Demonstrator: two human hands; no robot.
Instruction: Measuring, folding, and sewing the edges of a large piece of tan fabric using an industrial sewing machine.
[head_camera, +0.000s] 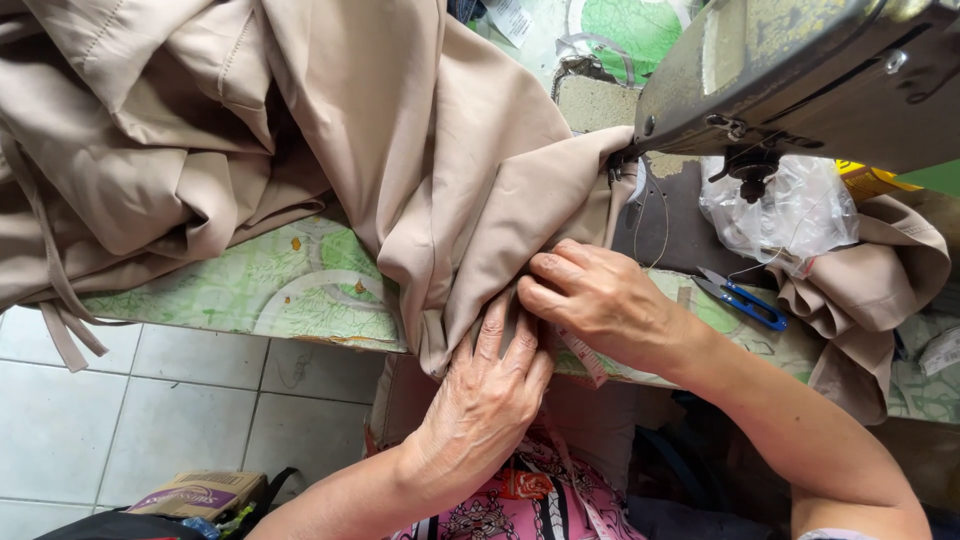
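Both hands press one fold of beige fabric (480, 200) at the desk (300, 290) edge: left hand (490, 390) flat, fingers spread; right hand (600, 300) pinching nearer the sewing machine (800, 80), up-right along the fold.

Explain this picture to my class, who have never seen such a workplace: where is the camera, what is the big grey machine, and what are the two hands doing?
The camera sits on the person's head and looks down, so both hands are the person's own. The worn grey metal sewing machine stands top right on a table with a green patterned cover. A large beige woven cloth is heaped across the table and runs under the machine. The left hand lies flat on a fold of the cloth at the table edge; the right hand presses the cloth beside it. Blue-handled thread snips and a crumpled clear plastic bag lie near the machine.
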